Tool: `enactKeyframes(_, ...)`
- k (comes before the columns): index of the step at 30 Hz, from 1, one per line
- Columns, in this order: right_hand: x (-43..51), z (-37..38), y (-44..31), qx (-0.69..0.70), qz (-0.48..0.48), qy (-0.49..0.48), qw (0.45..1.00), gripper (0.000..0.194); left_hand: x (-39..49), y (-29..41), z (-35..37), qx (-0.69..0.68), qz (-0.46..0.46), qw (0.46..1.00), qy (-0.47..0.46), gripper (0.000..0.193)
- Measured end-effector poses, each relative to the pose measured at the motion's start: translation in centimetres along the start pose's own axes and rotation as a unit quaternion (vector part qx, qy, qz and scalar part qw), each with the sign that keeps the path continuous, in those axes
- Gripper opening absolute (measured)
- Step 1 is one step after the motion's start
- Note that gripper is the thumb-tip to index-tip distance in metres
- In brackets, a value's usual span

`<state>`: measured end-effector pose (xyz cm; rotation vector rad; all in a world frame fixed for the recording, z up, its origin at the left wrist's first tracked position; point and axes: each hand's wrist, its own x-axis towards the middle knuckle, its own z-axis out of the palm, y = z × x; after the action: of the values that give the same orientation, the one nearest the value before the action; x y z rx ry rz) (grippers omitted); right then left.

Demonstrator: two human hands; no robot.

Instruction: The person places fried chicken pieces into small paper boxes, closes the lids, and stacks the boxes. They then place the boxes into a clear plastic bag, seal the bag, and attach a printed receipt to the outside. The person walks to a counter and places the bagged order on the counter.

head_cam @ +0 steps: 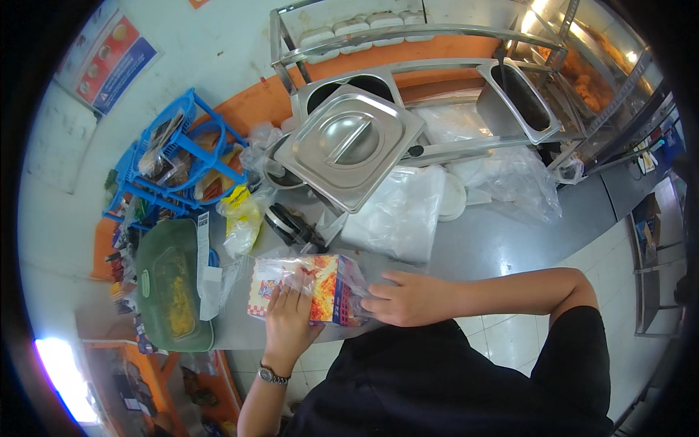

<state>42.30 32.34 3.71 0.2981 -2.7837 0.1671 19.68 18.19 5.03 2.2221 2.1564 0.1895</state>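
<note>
A printed cardboard food box lies on the metal counter, inside a clear plastic bag. My left hand, with a wristwatch on the wrist, rests on the box's left part, fingers spread over the plastic. At the box's right end, my right hand has its fingers bent around the loose plastic of the bag. The tips of some right fingers are hard to make out against the film. Just behind the box are a stack of clear plastic bags and a black and silver object, perhaps a tape dispenser.
A green lidded container and a paper strip are at the left. Behind them stands a blue plastic rack. A steel pan lid overhangs the counter's back, beside a deep steel pan in a metal frame.
</note>
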Motion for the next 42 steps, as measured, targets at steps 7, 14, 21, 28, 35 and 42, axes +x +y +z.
enactKeyframes(7,2.5,6.5,-0.2,-0.005,0.252,0.092,0.963,0.012,0.8,0.2,-0.5,-0.03,-0.02,0.999,0.008,0.082)
enactKeyframes(14,1.6,5.7,-0.2,0.057,0.152,-0.034,0.986,0.012,1.4,0.6,-0.8,-0.025,-0.013,0.999,-0.017,0.084)
enactKeyframes(21,1.4,4.1,-0.9,0.146,0.058,-0.002,0.988,0.016,1.1,0.9,-0.4,-0.001,-0.029,0.999,-0.016,0.085)
enactKeyframes(28,1.2,3.8,-1.2,0.165,0.061,-0.06,0.983,0.012,0.2,2.0,1.9,0.146,-0.032,0.988,-0.045,0.075)
enactKeyframes(35,2.8,0.5,0.2,0.001,0.088,-0.177,0.98,0.015,-1.3,2.0,-0.2,0.117,0.017,0.992,-0.053,0.054)
enactKeyframes(42,4.5,-3.2,2.7,-0.054,0.194,-0.1,0.975,0.022,1.8,2.3,-3.5,-0.07,0.011,0.991,-0.113,0.051)
